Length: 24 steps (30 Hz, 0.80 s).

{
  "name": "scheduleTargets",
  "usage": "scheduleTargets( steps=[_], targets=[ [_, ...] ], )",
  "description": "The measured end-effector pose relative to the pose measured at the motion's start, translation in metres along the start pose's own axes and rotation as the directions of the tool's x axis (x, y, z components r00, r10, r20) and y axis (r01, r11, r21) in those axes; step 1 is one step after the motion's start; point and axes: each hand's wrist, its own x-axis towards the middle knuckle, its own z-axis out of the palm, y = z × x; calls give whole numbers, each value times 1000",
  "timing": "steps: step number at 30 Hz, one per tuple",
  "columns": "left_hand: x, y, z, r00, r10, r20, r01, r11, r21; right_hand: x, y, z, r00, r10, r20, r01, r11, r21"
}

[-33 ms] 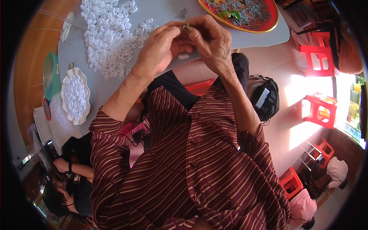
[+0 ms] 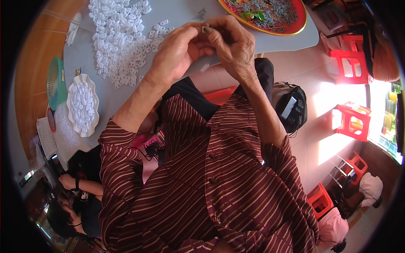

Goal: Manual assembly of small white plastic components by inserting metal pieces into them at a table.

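between my right thumb and index finger i gripped a small pale piece [image 2: 206, 28], raised above the near edge of the grey table [image 2: 122, 103]. its visible end poked up past my thumb, roughly away from me; most of it was hidden, so i couldn't tell its long axis for certain. my right hand [image 2: 233, 44] arched over from the right, wrist bent inward, forearm slanting up and leftward. my left hand [image 2: 174, 52] met it from the other side, fingers curled in, thumb uppermost; i couldn't tell whether those fingers grasped anything. a blurred white piece [image 2: 205, 67] showed beneath my hands, tilted, its right end higher. left of them lay heaped white pieces [image 2: 120, 46]; to the right, a red tray [image 2: 298, 26] of grey bits.
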Motion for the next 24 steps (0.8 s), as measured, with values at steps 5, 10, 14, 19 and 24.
scheduleTargets(
  steps=[5,10,14,19,24],
  targets=[
    [6,9,-9,952,306,-21,-285,908,309,2,11,0,977,22,-211,36,964,265],
    [-54,16,5,868,436,236,-440,457,773,9,-5,-2,965,238,-110,-169,885,433],
    [-81,14,-9,908,372,194,-336,369,867,5,3,-8,991,109,-76,-98,986,138],
    [-74,46,-44,722,598,347,-299,-183,937,-1,4,-11,983,171,-63,-156,968,197],
    [-34,98,-106,643,598,478,-144,-519,843,-2,0,-9,979,202,-39,-191,963,192]
  ],
)
